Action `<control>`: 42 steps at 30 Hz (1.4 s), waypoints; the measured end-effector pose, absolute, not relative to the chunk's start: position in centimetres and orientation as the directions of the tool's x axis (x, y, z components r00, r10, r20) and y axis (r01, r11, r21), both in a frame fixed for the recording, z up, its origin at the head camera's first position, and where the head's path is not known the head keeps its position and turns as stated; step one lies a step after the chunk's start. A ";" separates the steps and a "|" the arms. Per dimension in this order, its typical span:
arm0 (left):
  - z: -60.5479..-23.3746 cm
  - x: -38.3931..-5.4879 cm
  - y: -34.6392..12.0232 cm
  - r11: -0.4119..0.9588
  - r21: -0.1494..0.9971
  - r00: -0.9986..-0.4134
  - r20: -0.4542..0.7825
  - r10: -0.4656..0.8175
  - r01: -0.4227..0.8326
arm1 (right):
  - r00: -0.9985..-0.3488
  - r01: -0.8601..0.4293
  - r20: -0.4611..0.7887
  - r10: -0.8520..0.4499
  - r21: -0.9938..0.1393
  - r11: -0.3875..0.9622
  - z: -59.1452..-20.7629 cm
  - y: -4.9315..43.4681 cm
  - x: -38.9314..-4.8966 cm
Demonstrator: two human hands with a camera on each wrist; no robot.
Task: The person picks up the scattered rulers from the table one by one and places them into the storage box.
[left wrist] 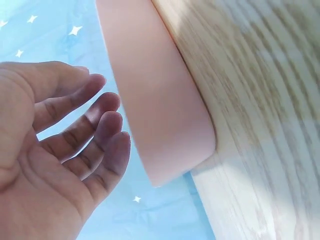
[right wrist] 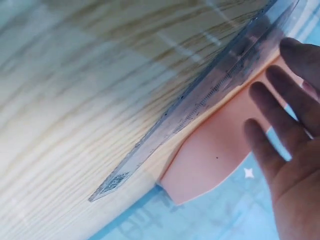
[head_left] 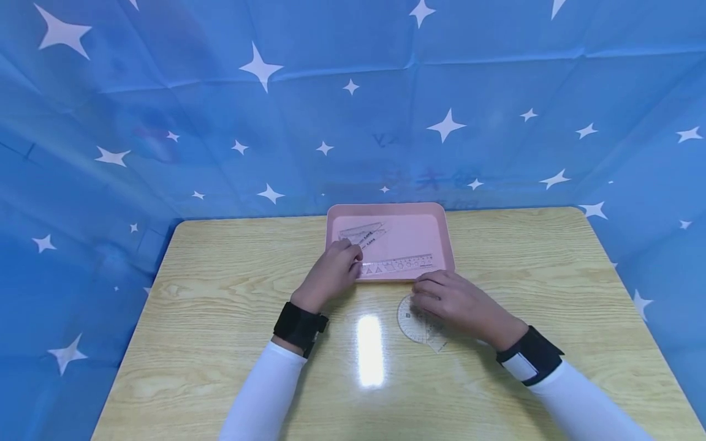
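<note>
A shallow pink tray (head_left: 421,233) stands at the back of the table, holding a clear straight ruler (head_left: 405,264) along its front side and a clear set square (head_left: 361,233) at its left. Over the tray's front left rim is my left hand (head_left: 333,269), fingers loosely bent near the set square. The left wrist view shows nothing between those fingers. My right hand (head_left: 460,303) hovers just in front of the tray, its relaxed fingers overlapping a clear round protractor (head_left: 409,321). A clear triangular piece (head_left: 437,340) shows beside the protractor, partly hidden by the hand.
The wood-grain table (head_left: 237,275) reaches toward me, with a bright light reflection (head_left: 369,349) in front of the tray. Behind and beside it hangs a blue cloth (head_left: 386,110) with white stars. Black bands (head_left: 299,327) wrap both wrists.
</note>
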State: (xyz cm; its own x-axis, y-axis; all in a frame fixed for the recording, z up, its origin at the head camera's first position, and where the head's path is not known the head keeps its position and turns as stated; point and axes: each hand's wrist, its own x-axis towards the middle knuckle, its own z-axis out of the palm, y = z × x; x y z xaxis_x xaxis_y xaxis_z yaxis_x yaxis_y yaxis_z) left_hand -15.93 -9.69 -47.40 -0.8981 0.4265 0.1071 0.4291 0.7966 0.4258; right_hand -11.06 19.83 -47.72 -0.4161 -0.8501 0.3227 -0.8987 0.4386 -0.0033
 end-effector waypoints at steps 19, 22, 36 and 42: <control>-46.0 -12.9 -10.2 0.769 0.359 -0.849 0.240 0.471 0.528 | -0.495 -0.867 0.096 -0.863 -0.001 0.498 -48.6 20.2 -9.5; -45.5 -12.5 -10.2 0.753 0.358 -0.833 0.275 0.480 0.552 | -0.500 -0.864 0.095 -0.861 0.004 0.503 -48.5 20.0 -9.5; -45.1 -10.7 -10.6 0.721 0.348 -0.800 0.305 0.518 0.599 | -0.479 -0.872 0.150 -0.865 0.028 0.488 -49.1 18.7 -9.4; -45.2 -9.9 -10.9 0.748 0.333 -0.819 0.239 0.522 0.574 | -0.491 -0.866 0.140 -0.860 0.030 0.500 -48.9 18.1 -9.3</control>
State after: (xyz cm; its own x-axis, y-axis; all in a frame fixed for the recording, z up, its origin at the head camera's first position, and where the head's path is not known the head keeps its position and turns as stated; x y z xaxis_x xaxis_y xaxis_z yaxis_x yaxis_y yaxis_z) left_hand -9.87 -10.85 -45.22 -0.8185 0.5224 0.2390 0.5744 0.7477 0.3331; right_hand -9.29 18.06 -48.89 -0.4915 -0.8596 0.1398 -0.8656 0.4998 0.0296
